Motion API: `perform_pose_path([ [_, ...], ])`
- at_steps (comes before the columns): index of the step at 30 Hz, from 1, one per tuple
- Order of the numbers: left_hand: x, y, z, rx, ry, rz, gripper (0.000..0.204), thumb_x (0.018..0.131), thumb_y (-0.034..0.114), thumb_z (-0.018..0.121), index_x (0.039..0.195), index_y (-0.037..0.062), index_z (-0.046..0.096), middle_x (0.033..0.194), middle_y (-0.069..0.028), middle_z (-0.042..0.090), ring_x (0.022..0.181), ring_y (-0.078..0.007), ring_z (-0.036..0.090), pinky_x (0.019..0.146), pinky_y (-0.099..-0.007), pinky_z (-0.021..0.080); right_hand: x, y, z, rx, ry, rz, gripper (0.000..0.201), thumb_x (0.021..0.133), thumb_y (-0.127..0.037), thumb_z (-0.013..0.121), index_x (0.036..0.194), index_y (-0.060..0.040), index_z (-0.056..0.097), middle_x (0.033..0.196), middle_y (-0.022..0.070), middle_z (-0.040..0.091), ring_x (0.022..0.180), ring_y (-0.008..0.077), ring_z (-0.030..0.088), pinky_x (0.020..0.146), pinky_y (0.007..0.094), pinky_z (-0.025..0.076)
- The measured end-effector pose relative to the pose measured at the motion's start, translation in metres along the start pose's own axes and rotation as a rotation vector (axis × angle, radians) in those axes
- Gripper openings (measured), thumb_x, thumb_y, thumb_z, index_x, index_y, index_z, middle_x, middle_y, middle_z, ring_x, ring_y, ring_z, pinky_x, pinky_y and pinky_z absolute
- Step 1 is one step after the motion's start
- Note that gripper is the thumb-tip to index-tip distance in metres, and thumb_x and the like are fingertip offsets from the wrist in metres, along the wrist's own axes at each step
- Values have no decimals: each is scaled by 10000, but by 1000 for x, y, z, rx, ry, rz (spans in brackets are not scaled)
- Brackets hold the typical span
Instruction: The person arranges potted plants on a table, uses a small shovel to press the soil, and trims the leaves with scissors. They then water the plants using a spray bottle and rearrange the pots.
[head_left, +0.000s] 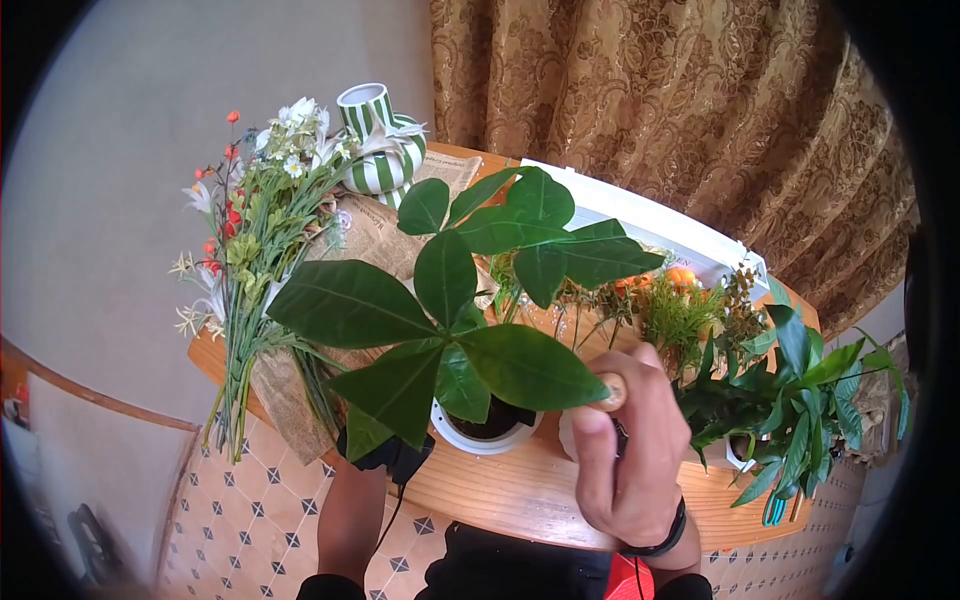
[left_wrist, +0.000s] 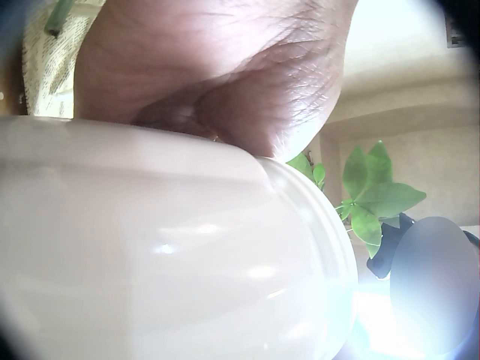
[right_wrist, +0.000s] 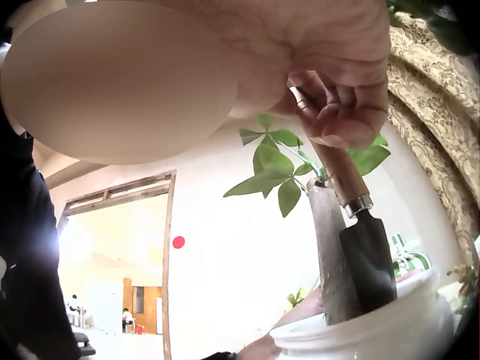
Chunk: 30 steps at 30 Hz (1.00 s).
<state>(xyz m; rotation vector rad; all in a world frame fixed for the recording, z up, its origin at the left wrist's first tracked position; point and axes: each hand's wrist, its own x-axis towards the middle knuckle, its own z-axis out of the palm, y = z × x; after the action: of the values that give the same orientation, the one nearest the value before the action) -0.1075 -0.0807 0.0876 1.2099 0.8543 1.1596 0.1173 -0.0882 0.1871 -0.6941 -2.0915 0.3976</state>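
My right hand (head_left: 635,450) grips the wooden handle (right_wrist: 341,169) of a small trowel, whose dark blade (right_wrist: 367,259) points down into a white pot (right_wrist: 360,337) beside a thick plant stem (right_wrist: 330,247). Broad green leaves (head_left: 440,340) spread above the pot (head_left: 485,440) in the head view and cover part of it. In the left wrist view my left hand (left_wrist: 217,67) lies against the side of the pale pot (left_wrist: 150,240); its fingertips are hidden behind the pot. Leaves hide most of that hand in the head view.
Artificial flowers (head_left: 250,250) lie on brown paper at the left, near a green-and-white striped vase (head_left: 378,165). Orange flowers (head_left: 680,278) and greenery lie by a white box (head_left: 640,215) at the back. Another leafy plant (head_left: 800,400) stands right, beside a blue hand tool (head_left: 774,508).
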Motion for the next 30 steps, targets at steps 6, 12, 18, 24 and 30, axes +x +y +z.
perform_pose_path([
  [6,0,-1,4,-64,-6,22,850,980,664,482,1337,-106,529,1243,-178,660,1138,-216,649,1006,-350,514,3,2,-3,-71,46,-20,254,902,13,671,1130,49,564,928,152,581,675,280,583,542,353,477],
  [12,0,-3,2,-41,-9,47,875,971,687,476,1332,-107,531,1248,-177,656,1141,-212,646,1002,-348,513,2,2,0,-33,-23,-10,288,889,16,685,1146,47,560,961,154,581,669,285,572,548,356,478],
  [18,-3,13,11,-61,-8,27,870,953,679,511,1334,-103,535,1253,-177,655,1139,-212,646,1001,-344,513,0,-4,-2,-6,16,16,292,896,-2,688,1155,44,562,962,154,577,668,292,575,544,357,484],
  [24,1,1,-1,-33,-15,-11,860,955,670,521,1341,-98,530,1245,-172,658,1135,-211,649,998,-344,517,0,1,1,-17,-10,-15,306,884,7,689,1161,54,566,946,156,585,670,278,579,546,362,482],
  [30,0,1,2,-81,-21,6,865,964,689,495,1334,-91,539,1236,-162,662,1129,-207,649,992,-341,518,0,-2,-3,-43,38,-23,314,884,-9,705,1158,59,567,941,163,584,663,289,572,541,363,481],
])
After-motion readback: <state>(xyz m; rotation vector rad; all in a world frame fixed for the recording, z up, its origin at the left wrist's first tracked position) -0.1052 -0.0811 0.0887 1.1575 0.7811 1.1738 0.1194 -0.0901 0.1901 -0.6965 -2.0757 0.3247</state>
